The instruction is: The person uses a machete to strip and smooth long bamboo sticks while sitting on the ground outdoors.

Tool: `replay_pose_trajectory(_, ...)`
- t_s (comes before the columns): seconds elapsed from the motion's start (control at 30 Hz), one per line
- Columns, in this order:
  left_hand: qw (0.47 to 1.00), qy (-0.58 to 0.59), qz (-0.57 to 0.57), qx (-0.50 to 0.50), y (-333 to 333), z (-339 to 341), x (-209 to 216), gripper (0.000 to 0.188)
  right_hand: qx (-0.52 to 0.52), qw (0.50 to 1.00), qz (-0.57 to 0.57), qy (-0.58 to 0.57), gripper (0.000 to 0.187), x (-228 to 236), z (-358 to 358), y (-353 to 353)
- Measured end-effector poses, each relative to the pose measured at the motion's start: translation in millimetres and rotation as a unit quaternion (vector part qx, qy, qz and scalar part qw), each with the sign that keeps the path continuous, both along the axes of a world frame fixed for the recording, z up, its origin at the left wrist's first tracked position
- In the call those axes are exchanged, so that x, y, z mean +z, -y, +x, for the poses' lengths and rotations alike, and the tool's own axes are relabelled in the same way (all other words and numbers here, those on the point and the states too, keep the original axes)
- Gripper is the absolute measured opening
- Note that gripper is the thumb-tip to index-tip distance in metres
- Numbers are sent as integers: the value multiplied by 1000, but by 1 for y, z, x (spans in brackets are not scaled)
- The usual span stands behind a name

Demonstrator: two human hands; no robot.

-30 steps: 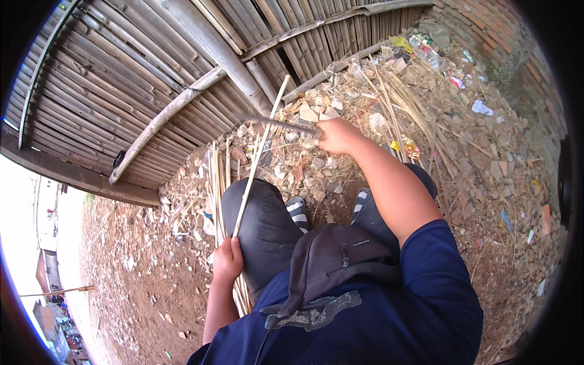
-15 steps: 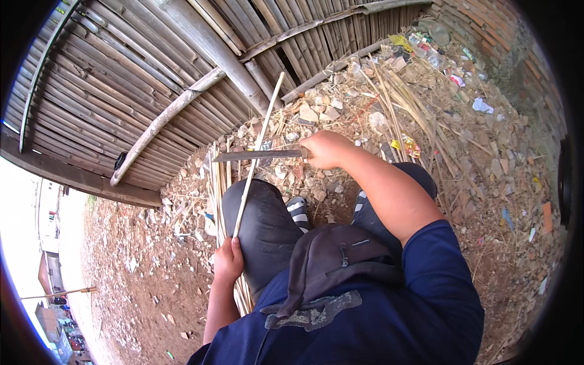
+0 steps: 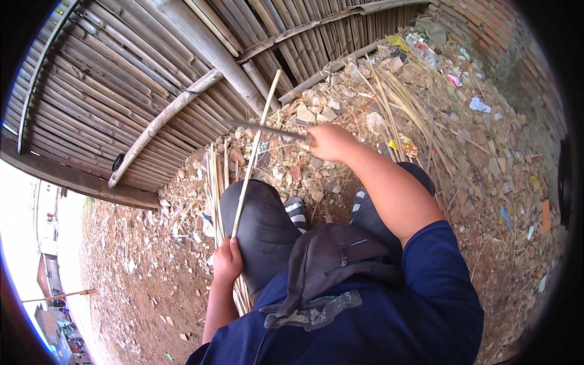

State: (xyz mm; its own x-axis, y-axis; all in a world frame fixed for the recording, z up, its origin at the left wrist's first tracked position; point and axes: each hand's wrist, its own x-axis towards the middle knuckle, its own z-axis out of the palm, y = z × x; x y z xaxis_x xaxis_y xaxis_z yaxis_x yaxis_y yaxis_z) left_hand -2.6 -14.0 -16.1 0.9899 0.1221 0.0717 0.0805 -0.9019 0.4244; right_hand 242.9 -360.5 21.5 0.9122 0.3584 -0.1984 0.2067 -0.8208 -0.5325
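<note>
My left hand (image 3: pixel 227 260) is closed round the lower end of a long pale bamboo strip (image 3: pixel 258 141). The strip slants up and away past my left knee, its far tip near the bamboo wall. My right hand (image 3: pixel 328 142) grips the handle of a long-bladed knife (image 3: pixel 275 131), beyond my knees. Its blade points left and crosses the upper part of the strip; whether it touches cannot be made out. The blade is slightly smeared by motion. A bundle of bamboo strips (image 3: pixel 214 188) lies along the outer side of my left leg.
A bamboo slat wall (image 3: pixel 140 79) with thick poles rises ahead and left. On the right stands a brick wall (image 3: pixel 486 36). Stones (image 3: pixel 306 114), litter and loose dry strips (image 3: pixel 420 112) cover the dirt ground. My sandalled feet (image 3: pixel 296 213) rest among the rubble.
The knife has moved a little farther up the strip, and its blade has tilted so the tip sits higher. My left hand and the strip have barely moved.
</note>
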Motion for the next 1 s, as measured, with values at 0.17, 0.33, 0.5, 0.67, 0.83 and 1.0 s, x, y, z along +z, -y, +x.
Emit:
replay_pose_trajectory(0.17, 1000, -15, -2, 1, 1, -1, 6, 40, 122, 989, -60, 56, 22, 9, -17, -17)
replay_pose_trajectory(0.33, 1000, -12, 10, 3, -1, -1, 1, 39, 31, 999, -24, 2, 20, 2, 5, 10)
replay_pose_trajectory(0.5, 1000, -4, 12, -14, 1, 2, 5, 36, -73, 997, 14, 34, 24, -14, 21, 37)
replay_pose_trajectory(0.67, 1000, -21, 0, 1, 1, -1, 4, 39, -32, 999, 9, 36, 25, -3, 4, 9)
replay_pose_trajectory(0.83, 1000, -7, 15, -9, 0, -1, 6, 36, 123, 988, -77, 46, 19, 25, -25, -17)
replay_pose_trajectory(1.0, 1000, 7, 25, -6, 0, -2, 2, 35, 45, 999, -19, -21, 20, 4, 5, 1)
